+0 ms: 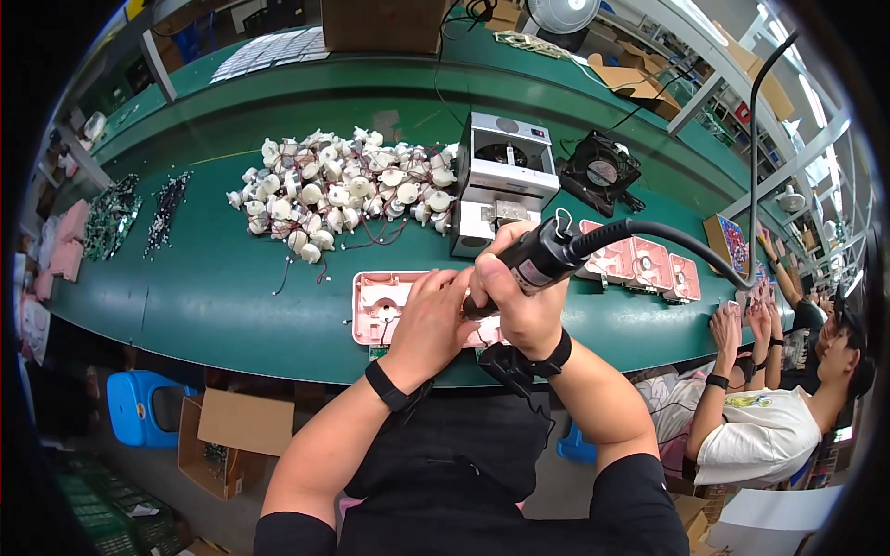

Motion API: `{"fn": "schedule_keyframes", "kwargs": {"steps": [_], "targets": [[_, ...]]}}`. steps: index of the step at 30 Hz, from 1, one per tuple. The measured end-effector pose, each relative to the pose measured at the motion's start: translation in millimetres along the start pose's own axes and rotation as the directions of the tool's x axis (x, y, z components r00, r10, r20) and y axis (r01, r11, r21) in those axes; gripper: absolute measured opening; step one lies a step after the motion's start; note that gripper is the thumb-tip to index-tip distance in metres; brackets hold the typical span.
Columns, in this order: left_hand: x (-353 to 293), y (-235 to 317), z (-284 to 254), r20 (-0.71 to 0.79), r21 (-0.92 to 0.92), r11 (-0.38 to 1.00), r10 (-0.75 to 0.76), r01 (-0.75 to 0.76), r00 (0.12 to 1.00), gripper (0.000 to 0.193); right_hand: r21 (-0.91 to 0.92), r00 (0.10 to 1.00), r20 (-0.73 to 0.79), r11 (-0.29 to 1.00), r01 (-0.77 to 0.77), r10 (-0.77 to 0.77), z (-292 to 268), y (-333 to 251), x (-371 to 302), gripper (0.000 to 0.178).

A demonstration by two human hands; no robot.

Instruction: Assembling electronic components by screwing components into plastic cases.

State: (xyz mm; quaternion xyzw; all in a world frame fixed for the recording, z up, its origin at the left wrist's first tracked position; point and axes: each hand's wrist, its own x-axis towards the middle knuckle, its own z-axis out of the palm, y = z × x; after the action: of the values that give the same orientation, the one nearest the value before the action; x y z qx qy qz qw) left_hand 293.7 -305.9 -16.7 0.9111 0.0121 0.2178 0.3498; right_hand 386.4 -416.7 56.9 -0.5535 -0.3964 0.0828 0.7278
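Note:
My right hand [524,310] is wrapped round a black electric screwdriver [538,259], its thick cable rising to the upper right. The tool is tilted, its lower end close to my left fingertips. Under both hands lies a pink plastic housing [366,289], open side up, with moulded posts and a dark wire inside. My left hand [431,310] grips the housing around its middle, fingers bent over it. The hands cover the housing's centre and the screwdriver's tip. A small green circuit board [377,353] shows at its near edge.
Beyond my hands are a heap of small white motors with wires [348,185], a silver-grey machine [505,176] and a black fan [603,173]. Several pink housings [649,264] stand right. Circuit boards [113,218] lie far left. A co-worker [760,426] sits at right.

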Motion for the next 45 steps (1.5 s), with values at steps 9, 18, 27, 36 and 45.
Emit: {"fn": "schedule_keyframes", "kwargs": {"steps": [9,18,27,36,45], "targets": [[-8.1,18.7,-31.2,-0.095,0.059,0.998,0.044,-0.038,0.994,0.069,0.114,0.975,-0.176,0.981,0.159,-0.138,-18.5,-48.1,55.0,0.019],[-58.0,7.0,-90.5,-0.306,0.032,0.914,-0.377,0.405,0.874,0.044,-0.103,0.959,-0.217,0.981,0.162,-0.181,-41.6,-22.5,90.8,0.017],[-87.4,-18.5,-77.5,-0.175,-0.170,0.791,-0.611,0.588,0.772,0.037,0.153,0.967,-0.234,0.978,0.142,-0.104,-38.0,-68.5,56.2,0.019],[-75.1,-12.4,-71.2,-0.216,-0.156,0.856,-0.517,0.494,0.828,0.030,0.272,0.978,-0.087,0.940,0.204,-0.188,-46.8,-114.2,-9.4,0.043],[-37.1,-84.8,-148.0,-0.370,0.137,0.853,-0.428,0.504,0.825,0.024,0.123,0.976,-0.172,0.981,0.153,-0.130,-52.5,-145.3,-49.9,0.060]]}}
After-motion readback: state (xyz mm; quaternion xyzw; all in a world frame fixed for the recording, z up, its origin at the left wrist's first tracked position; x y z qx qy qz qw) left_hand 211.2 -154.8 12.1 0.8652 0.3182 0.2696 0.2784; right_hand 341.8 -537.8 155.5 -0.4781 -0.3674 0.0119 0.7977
